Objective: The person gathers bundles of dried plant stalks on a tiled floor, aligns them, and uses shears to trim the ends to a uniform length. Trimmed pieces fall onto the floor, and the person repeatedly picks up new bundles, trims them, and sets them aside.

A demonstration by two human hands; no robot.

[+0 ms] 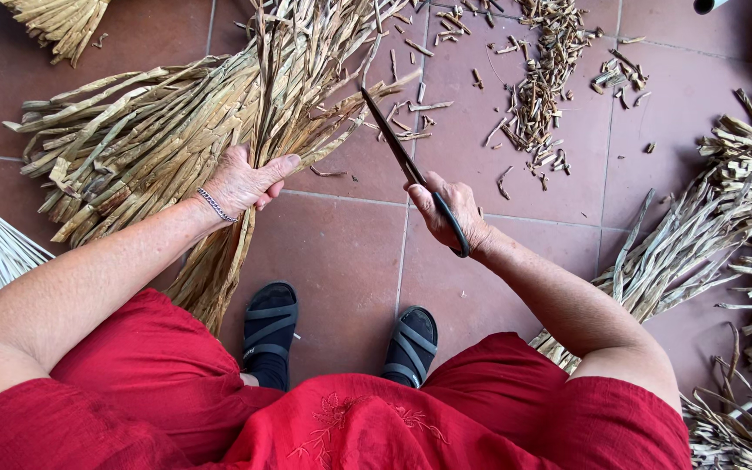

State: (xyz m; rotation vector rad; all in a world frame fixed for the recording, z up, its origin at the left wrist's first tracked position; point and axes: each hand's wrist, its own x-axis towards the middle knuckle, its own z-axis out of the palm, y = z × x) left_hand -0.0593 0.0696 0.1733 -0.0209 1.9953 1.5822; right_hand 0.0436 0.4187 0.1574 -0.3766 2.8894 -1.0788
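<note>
On the floor, head view: left hand [241, 181] has its fingers closed round a bundle [219, 130] of dry strips; right hand [450, 213] grips shears [406, 165], blades nearly shut, tips at the bundle's stalks.
Risk: the blade points toward the left hand's side; a slip could nick its thumb.
Risk: offcuts [537, 96] near the sandals [341, 335] could cause slipping.
Labels: no packages or signs show.

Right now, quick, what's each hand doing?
Left hand: closed around a bundle of dried plant strips.
Right hand: closed on dark long-bladed shears, the blades pointing at the bundle.
</note>
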